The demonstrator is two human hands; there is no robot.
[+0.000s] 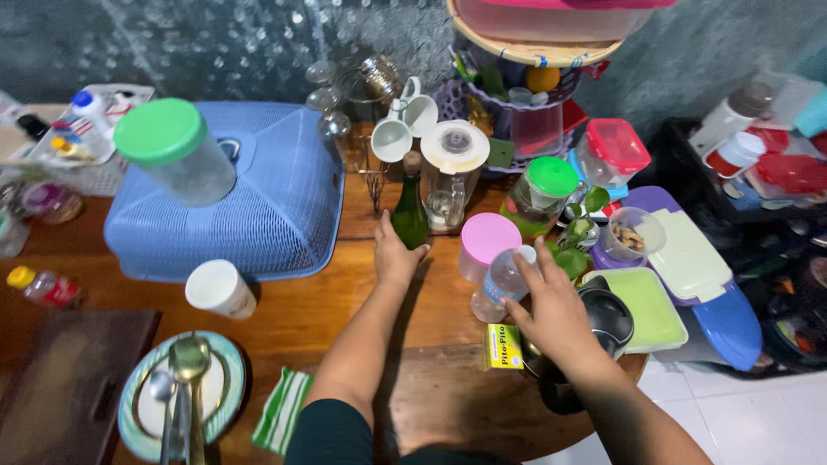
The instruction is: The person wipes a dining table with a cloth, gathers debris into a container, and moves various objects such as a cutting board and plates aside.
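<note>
My left hand (395, 256) reaches forward over the wooden table (345, 301) and wraps around the base of a dark green glass bottle (411, 211) with a cork-like stopper. My right hand (551, 310) grips a small clear plastic bottle (502, 280) that is tilted, its cap end toward a pink-lidded jar (484, 245). A black electric kettle (607, 319) sits just under and right of my right hand.
A blue mesh food cover (276, 207) carries a green-lidded jar (177, 151). A white cup (220, 289), a plate with spoons (181, 396), a glass pitcher (452, 176), green-lidded jar (543, 194), red-lidded box (612, 151), and lime lid (650, 306) crowd the table.
</note>
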